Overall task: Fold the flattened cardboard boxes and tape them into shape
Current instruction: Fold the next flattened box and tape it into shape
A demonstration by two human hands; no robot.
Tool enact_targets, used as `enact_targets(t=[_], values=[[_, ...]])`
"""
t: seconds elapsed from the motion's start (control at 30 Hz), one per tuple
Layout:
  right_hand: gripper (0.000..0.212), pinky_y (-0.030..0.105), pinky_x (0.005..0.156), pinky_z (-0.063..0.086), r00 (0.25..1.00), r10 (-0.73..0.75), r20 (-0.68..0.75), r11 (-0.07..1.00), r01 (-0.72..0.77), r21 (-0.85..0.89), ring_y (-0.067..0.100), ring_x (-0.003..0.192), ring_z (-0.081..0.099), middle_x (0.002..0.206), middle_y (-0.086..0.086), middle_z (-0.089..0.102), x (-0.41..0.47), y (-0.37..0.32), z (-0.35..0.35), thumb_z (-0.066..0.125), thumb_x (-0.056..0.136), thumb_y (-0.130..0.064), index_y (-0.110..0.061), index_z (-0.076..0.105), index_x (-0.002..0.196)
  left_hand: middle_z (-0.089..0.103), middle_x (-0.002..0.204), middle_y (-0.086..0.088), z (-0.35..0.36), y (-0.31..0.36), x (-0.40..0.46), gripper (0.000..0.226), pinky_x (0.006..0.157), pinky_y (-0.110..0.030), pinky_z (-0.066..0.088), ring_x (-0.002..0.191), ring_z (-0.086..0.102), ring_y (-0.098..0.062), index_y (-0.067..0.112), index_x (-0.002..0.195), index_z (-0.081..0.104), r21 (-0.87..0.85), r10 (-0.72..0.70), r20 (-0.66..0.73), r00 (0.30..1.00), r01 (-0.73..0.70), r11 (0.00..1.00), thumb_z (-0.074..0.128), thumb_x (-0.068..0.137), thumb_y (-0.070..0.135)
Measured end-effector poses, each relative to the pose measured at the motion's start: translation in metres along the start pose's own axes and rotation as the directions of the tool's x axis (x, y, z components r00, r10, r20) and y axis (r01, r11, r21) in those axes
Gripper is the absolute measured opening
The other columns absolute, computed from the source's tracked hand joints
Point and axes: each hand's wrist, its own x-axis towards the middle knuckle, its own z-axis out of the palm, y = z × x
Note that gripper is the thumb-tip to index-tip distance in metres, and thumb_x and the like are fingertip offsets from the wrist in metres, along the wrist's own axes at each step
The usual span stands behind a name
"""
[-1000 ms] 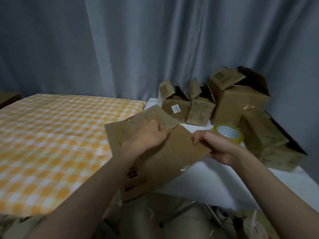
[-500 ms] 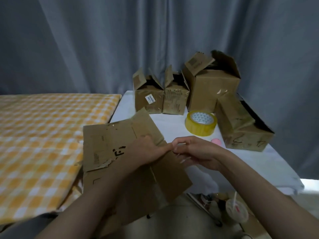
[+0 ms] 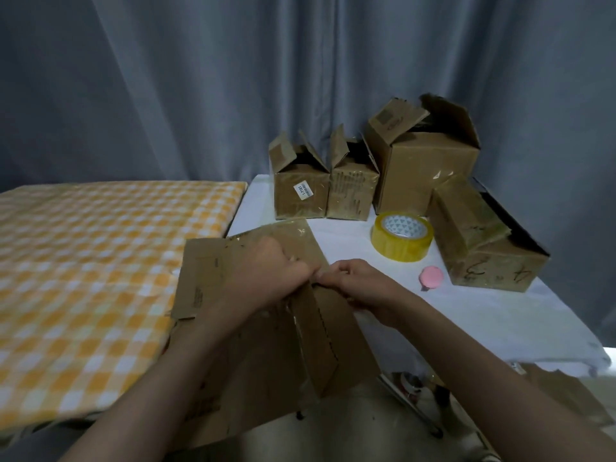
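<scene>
A person's left hand and right hand pinch a flattened cardboard box held over the table edge, fingers curled tight on a flap, apparently to pry it open. The tape roll waits near, beside four boxes already formed.

— What hangs at the back?
— A grey curtain, in folds. On the left lies an orange-and-white checked cloth.
— And on the white-covered surface?
— A small pink round object, lying just beside a box.
</scene>
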Motion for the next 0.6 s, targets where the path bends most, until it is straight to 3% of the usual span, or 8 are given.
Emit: enact_targets(t=[0.13, 0.2, 0.27, 0.37, 0.43, 0.47, 0.5, 0.6], values=[[0.058, 0.031, 0.079, 0.058, 0.999, -0.03, -0.012, 0.985, 0.031, 0.169, 0.018, 0.09, 0.074, 0.1, 0.005, 0.076, -0.009, -0.027, -0.006, 0.072, 0.077, -0.065, -0.016, 0.071, 0.109, 0.069, 0.071, -0.019, -0.046, 0.018, -0.011, 0.049, 0.064, -0.04, 0.057, 0.065, 0.067, -0.031, -0.004, 0.063, 0.064, -0.208, -0.016, -0.134, 0.991, -0.012, 0.978, 0.061, 0.069, 0.044], [0.074, 0.051, 0.104, 0.049, 0.998, -0.067, -0.004, 0.958, 0.065, 0.278, 0.036, 0.111, 0.067, 0.118, 0.015, 0.072, -0.016, -0.044, -0.012, 0.063, 0.079, -0.075, -0.015, 0.069, 0.123, 0.069, 0.073, -0.021, -0.066, 0.027, -0.015, 0.051, 0.072, -0.051, 0.058, 0.072, 0.069, -0.034, -0.005, 0.068, 0.068, -0.294, 0.006, -0.199, 0.98, -0.066, 0.954, 0.057, 0.066, 0.045], [0.081, 0.057, 0.112, 0.038, 0.995, -0.09, -0.036, 0.926, 0.097, 0.364, 0.047, 0.126, 0.051, 0.131, 0.024, 0.06, -0.026, -0.059, -0.016, 0.055, 0.082, -0.077, -0.011, 0.065, 0.127, 0.067, 0.066, -0.021, -0.081, 0.034, -0.02, 0.05, 0.073, -0.05, 0.058, 0.069, 0.068, -0.033, -0.006, 0.07, 0.069, -0.334, 0.052, -0.249, 0.967, -0.136, 0.933, 0.057, 0.07, 0.042], [0.071, 0.049, 0.103, 0.05, 0.989, -0.102, -0.108, 0.893, 0.139, 0.427, 0.05, 0.12, 0.055, 0.124, 0.026, 0.064, -0.036, -0.075, -0.026, 0.057, 0.089, -0.065, -0.004, 0.067, 0.123, 0.06, 0.051, -0.008, -0.096, 0.044, -0.029, 0.041, 0.074, -0.05, 0.059, 0.052, 0.061, -0.015, -0.003, 0.059, 0.062, -0.385, 0.099, -0.289, 0.952, -0.21, 0.899, 0.057, 0.069, 0.037], [0.041, 0.031, 0.064, 0.061, 0.982, -0.087, -0.166, 0.901, 0.149, 0.407, 0.031, 0.071, 0.071, 0.073, 0.01, 0.074, -0.043, -0.084, -0.035, 0.062, 0.093, -0.046, -0.01, 0.074, 0.079, 0.054, 0.051, -0.01, -0.101, 0.048, -0.033, 0.042, 0.073, -0.053, 0.059, 0.052, 0.058, -0.01, -0.002, 0.058, 0.057, -0.382, 0.139, -0.305, 0.942, -0.254, 0.889, 0.054, 0.065, 0.039], [0.04, 0.022, 0.047, 0.052, 0.981, -0.073, -0.179, 0.894, 0.144, 0.425, 0.015, 0.051, 0.062, 0.053, -0.001, 0.062, -0.045, -0.086, -0.039, 0.062, 0.094, -0.038, -0.018, 0.065, 0.059, 0.056, 0.057, -0.017, -0.103, 0.049, -0.034, 0.045, 0.073, -0.054, 0.058, 0.055, 0.058, -0.012, -0.003, 0.061, 0.058, -0.37, 0.162, -0.316, 0.935, -0.279, 0.886, 0.053, 0.064, 0.041], [0.044, 0.019, 0.042, 0.044, 0.978, -0.051, -0.203, 0.884, 0.139, 0.447, 0.008, 0.041, 0.052, 0.045, -0.006, 0.052, -0.046, -0.087, -0.044, 0.061, 0.093, -0.031, -0.022, 0.057, 0.049, 0.057, 0.064, -0.023, -0.104, 0.049, -0.034, 0.047, 0.074, -0.055, 0.057, 0.058, 0.055, -0.02, -0.004, 0.064, 0.058, -0.361, 0.186, -0.331, 0.925, -0.306, 0.881, 0.052, 0.065, 0.042], [0.029, 0.023, 0.047, 0.032, 0.957, -0.011, -0.289, 0.864, 0.155, 0.479, 0.009, 0.038, 0.043, 0.045, -0.004, 0.043, -0.047, -0.086, -0.055, 0.058, 0.088, -0.017, -0.017, 0.051, 0.06, 0.057, 0.072, -0.026, -0.104, 0.047, -0.031, 0.045, 0.073, -0.058, 0.056, 0.065, 0.055, -0.031, -0.003, 0.067, 0.055, -0.374, 0.211, -0.364, 0.907, -0.35, 0.859, 0.05, 0.071, 0.041]])
